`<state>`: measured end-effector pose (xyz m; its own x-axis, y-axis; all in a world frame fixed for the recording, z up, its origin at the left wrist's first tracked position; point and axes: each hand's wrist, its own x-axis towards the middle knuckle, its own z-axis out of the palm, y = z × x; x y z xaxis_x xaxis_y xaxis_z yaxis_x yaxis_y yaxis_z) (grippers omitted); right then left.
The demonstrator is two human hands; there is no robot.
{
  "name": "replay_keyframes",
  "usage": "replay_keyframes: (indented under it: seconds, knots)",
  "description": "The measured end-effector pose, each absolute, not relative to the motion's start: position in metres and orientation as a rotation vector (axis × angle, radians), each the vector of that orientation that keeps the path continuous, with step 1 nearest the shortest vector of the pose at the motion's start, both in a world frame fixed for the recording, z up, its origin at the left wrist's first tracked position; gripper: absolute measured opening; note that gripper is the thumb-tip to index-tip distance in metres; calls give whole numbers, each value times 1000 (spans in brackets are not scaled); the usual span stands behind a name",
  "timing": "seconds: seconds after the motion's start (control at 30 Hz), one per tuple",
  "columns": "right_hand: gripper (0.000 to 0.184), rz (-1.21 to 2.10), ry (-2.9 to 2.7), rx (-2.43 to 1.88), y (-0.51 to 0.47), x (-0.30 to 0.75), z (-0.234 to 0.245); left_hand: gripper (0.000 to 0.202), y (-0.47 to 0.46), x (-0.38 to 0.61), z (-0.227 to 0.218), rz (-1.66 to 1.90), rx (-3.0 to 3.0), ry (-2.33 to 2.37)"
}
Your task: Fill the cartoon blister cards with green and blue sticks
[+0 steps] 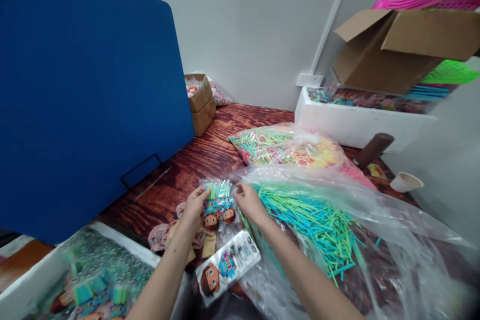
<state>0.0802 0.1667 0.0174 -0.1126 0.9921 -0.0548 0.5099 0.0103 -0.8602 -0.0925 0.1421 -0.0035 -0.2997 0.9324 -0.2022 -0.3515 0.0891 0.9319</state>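
Note:
My left hand (pixel 195 206) is closed on the left side of small clear plastic packets (pixel 219 204). They are printed with cartoon heads and blue lettering, and green and blue sticks show inside. My right hand (pixel 250 202) is pinched at the packets' upper right edge; its fingertips are partly hidden. Just below lies a white printed pack (pixel 234 260) with the same cartoon head. Right of my right hand, loose green and blue thin sticks (pixel 311 222) spill in an open clear plastic bag (pixel 397 215). Pink and tan cloth-like pieces (pixel 165 236) lie beside my left wrist.
A white foam box (pixel 144 247) at lower left holds several filled packets (pixel 92 292). A blue panel (pixel 93 85) stands at left. Behind are a bag of coloured sticks (pixel 270 145), a white foam bin (pixel 337 120), cardboard boxes (pixel 202 105) and a paper cup (pixel 405 182).

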Motion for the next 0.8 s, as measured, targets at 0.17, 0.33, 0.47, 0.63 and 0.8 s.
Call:
replay_keyframes:
  seconds: [0.17, 0.33, 0.47, 0.63, 0.8]
  knots:
    - [25, 1072, -1604, -1677, 192, 62, -13, 43, 158, -93, -27, 1424, 704, 1324]
    - [28, 1204, -1479, -1686, 201, 54, -35, 46, 162, -92, -40, 1438, 694, 1393]
    - [39, 1338, -1307, -1617, 202, 47, -47, 66, 158, -90, -39, 1471, 642, 1400]
    - [38, 1574, -1155, -1412, 192, 43, -42, 54, 150, -90, -27, 1348, 674, 1245]
    - [48, 1630, -1117, -1248, 180, 45, -29, 50, 149, -84, -22, 1381, 717, 1184]
